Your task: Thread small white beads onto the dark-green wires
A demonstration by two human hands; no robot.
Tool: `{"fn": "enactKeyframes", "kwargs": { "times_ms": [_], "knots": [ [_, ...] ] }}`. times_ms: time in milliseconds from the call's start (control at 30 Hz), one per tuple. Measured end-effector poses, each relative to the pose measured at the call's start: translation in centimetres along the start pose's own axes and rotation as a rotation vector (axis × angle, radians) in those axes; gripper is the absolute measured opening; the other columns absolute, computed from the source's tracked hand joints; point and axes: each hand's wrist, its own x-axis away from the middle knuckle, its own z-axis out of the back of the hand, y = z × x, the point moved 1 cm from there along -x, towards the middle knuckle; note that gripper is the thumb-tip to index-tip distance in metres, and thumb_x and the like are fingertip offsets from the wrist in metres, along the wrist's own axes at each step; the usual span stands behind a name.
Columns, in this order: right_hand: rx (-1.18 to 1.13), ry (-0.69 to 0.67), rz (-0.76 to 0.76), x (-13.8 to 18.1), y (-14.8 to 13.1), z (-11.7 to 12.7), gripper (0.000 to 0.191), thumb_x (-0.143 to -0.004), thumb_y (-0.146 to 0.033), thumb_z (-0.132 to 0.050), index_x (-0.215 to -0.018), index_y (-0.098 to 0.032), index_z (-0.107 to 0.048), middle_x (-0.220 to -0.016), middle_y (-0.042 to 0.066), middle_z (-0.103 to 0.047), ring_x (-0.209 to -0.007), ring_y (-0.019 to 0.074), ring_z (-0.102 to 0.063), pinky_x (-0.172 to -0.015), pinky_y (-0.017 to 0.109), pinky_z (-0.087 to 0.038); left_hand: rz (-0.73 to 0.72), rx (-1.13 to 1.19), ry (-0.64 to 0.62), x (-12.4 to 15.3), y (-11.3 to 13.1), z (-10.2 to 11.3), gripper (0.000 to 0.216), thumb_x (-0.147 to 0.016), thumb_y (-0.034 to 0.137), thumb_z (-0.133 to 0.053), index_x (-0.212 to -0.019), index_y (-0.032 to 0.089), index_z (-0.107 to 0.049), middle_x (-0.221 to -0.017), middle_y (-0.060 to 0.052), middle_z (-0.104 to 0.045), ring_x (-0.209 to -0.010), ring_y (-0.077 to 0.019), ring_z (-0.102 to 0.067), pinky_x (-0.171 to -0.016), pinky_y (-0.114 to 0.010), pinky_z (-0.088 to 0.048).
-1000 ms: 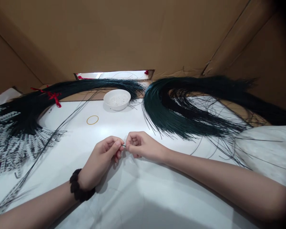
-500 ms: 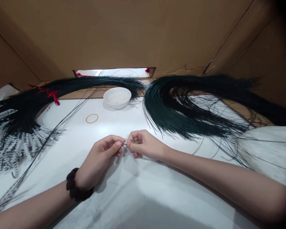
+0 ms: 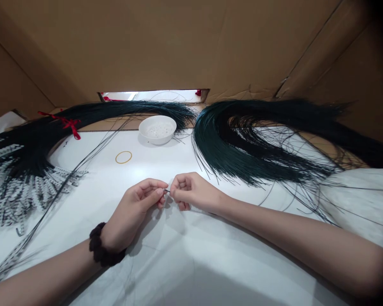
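My left hand (image 3: 137,208) and my right hand (image 3: 191,192) meet at the middle of the white table (image 3: 185,255), both pinched shut. A short piece of thin dark strand (image 3: 167,191) shows between their fingertips. Whatever else the left fingertips hold is too small to make out. A black scrunchie (image 3: 102,250) sits on my left wrist. A white bowl (image 3: 157,128) with small pale beads stands behind the hands.
A large loose bundle of dark green strands (image 3: 258,140) fans across the right. Another bundle (image 3: 83,117), tied with a red ribbon (image 3: 70,124), lies at the left over white beaded strands (image 3: 15,191). A yellow rubber band (image 3: 123,157) lies near the bowl. Cardboard walls (image 3: 178,46) close the back.
Both hands keep their pinch on the strand and have barely shifted; the view has moved slightly.
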Motion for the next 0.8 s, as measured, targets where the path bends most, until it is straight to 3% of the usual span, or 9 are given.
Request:
{"fn": "enactKeyframes", "kwargs": {
  "times_ms": [167,400,800],
  "knots": [
    [0.011,0.017,0.003,0.1,-0.1,0.0,0.003,-0.062,-0.011,-0.046,-0.062,-0.014,-0.048,-0.046,-0.003,-0.049,-0.043,0.0069,-0.048,-0.041,0.017,-0.037,-0.008,-0.039,0.002,-0.1,0.0,0.0,0.012,-0.079,0.026,-0.051,-0.085,0.018,-0.057,-0.065,0.002,-0.052,-0.063,-0.0089,-0.046,-0.061,-0.022,-0.035],
    [0.027,0.037,0.052,0.1,0.4,0.0,0.003,-0.065,-0.013,-0.046,-0.065,-0.014,-0.048,-0.047,-0.003,-0.049,-0.044,0.0073,-0.048,-0.043,0.018,-0.037,-0.098,-0.268,0.081,0.2,0.7,-0.1,0.012,-0.078,0.027,-0.052,-0.086,0.019,-0.055,-0.066,0.003,-0.054,-0.062,-0.0090,-0.048,-0.059,-0.021,-0.036],
    [0.020,0.034,0.098,0.1,0.6,0.0,0.001,-0.067,-0.013,-0.047,-0.067,-0.014,-0.048,-0.049,-0.003,-0.047,-0.046,0.0073,-0.049,-0.042,0.017,-0.037,-0.199,-0.387,0.046,0.1,1.0,0.0,0.010,-0.078,0.026,-0.050,-0.085,0.019,-0.051,-0.078,0.000,-0.054,-0.068,-0.0118,-0.051,-0.062,-0.024,-0.039]
  ]
}}
